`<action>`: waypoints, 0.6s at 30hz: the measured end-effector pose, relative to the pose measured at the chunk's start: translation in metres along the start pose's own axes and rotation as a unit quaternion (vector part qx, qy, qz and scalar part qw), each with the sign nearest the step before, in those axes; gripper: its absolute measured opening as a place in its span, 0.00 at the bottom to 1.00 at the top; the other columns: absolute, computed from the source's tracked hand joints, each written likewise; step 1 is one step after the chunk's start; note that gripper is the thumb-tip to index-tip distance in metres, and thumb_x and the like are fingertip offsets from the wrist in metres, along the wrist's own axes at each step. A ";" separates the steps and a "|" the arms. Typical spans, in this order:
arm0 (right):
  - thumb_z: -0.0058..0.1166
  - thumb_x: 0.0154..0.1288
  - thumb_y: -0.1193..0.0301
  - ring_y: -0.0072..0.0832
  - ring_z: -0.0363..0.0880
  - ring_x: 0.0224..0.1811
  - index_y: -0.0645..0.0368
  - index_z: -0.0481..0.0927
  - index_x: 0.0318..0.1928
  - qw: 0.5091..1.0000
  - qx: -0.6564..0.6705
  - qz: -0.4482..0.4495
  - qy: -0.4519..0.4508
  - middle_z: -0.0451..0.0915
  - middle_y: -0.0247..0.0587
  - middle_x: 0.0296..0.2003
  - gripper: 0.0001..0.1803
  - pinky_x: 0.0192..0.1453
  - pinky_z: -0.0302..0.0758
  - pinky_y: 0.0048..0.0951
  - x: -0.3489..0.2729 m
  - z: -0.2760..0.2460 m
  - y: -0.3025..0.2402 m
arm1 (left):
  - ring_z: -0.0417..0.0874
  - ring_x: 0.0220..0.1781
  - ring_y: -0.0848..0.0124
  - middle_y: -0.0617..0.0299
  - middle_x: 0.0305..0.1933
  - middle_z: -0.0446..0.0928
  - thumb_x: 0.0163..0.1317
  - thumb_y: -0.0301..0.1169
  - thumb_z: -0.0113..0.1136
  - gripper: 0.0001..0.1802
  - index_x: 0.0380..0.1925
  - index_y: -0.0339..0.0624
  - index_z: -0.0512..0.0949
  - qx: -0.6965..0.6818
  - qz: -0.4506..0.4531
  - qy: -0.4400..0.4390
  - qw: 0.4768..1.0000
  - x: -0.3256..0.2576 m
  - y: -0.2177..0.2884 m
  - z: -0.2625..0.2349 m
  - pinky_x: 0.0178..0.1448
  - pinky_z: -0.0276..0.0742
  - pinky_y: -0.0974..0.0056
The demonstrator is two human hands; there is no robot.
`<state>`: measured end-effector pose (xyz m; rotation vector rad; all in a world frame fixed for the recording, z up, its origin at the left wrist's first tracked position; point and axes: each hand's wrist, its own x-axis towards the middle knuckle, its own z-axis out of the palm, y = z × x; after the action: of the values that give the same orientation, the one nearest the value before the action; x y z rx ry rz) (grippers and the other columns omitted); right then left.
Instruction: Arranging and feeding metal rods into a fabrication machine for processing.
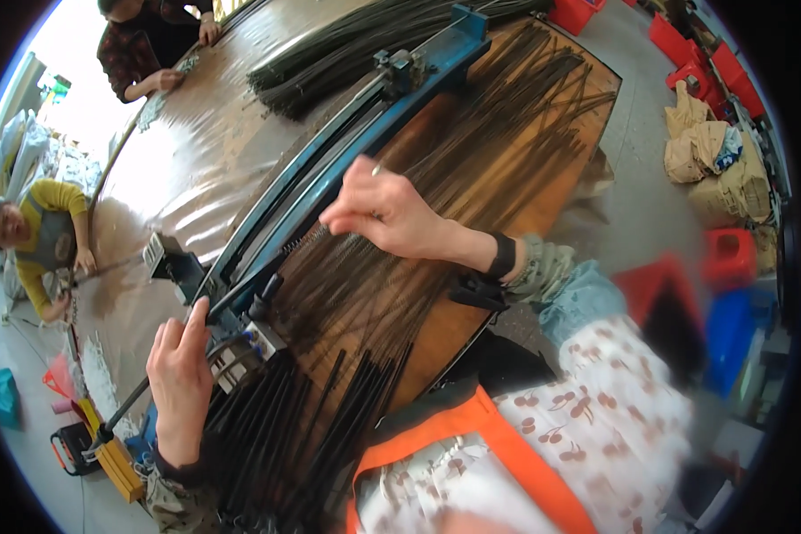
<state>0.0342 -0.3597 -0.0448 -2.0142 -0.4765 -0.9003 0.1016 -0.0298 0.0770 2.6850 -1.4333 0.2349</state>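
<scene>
My left hand [180, 383] is over a thin dark rod [132, 400] at the near end of a long blue metal rail fixture [356, 147]. Its fingers are bent about the rod, the index finger stretched along it; the thumb is hidden. My right hand [383, 212] is raised above the rail, thumb and fingers pinched together. From its fingertips a thin coiled spring [304, 240] slants down toward a black handle-like piece [270, 287] on the fixture. A metal clamp block [240, 356] sits beside my left hand.
Bundles of long dark rods [507, 116] cover the brown table [543, 222]. Black-sleeved rod ends [276, 436] lie near me. Two people work across the table, one in a yellow sleeve [62, 198]. Red bins [672, 44] and brown sacks [725, 173] stand on the right floor.
</scene>
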 end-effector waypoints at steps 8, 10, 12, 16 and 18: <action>0.59 0.73 0.67 0.18 0.77 0.31 0.59 0.88 0.40 0.917 0.176 0.305 -0.186 0.81 0.33 0.30 0.10 0.37 0.74 0.25 0.012 0.031 -0.033 | 0.73 0.35 0.55 0.52 0.30 0.66 0.60 0.18 0.61 0.24 0.58 0.43 0.79 0.033 -0.051 -0.001 0.998 -0.049 -0.018 -0.013 0.40 0.71 0.52; 0.60 0.72 0.68 0.19 0.75 0.35 0.60 0.87 0.40 0.955 0.165 0.197 -0.146 0.80 0.32 0.31 0.09 0.42 0.74 0.23 0.009 0.037 -0.040 | 0.73 0.34 0.55 0.52 0.30 0.66 0.60 0.18 0.61 0.24 0.58 0.43 0.79 0.024 -0.065 0.002 0.998 -0.061 -0.019 -0.012 0.40 0.71 0.52; 0.62 0.70 0.70 0.19 0.75 0.38 0.61 0.84 0.40 0.964 0.155 0.205 -0.069 0.79 0.31 0.34 0.07 0.44 0.73 0.22 0.008 0.040 -0.042 | 0.73 0.34 0.54 0.51 0.31 0.67 0.59 0.17 0.61 0.25 0.58 0.44 0.79 0.012 -0.056 -0.002 0.998 -0.061 -0.023 -0.006 0.40 0.71 0.52; 0.62 0.71 0.69 0.17 0.74 0.35 0.61 0.83 0.41 0.955 0.201 0.216 -0.043 0.78 0.29 0.34 0.08 0.43 0.72 0.19 0.014 0.060 -0.063 | 0.74 0.33 0.55 0.52 0.30 0.67 0.59 0.17 0.62 0.25 0.58 0.43 0.79 0.005 -0.053 -0.002 0.999 -0.066 -0.012 -0.008 0.39 0.71 0.53; 0.60 0.72 0.63 0.16 0.73 0.34 0.60 0.83 0.42 0.939 0.209 0.264 -0.068 0.78 0.28 0.33 0.12 0.41 0.72 0.18 0.012 0.061 -0.057 | 0.74 0.33 0.55 0.52 0.30 0.68 0.59 0.18 0.62 0.24 0.58 0.43 0.79 0.005 -0.050 0.004 0.999 -0.069 -0.013 -0.007 0.39 0.71 0.53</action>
<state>0.0324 -0.2772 -0.0275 -1.6865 -0.1614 -0.2968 0.0745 0.0347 0.0715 2.7500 -1.2941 0.2451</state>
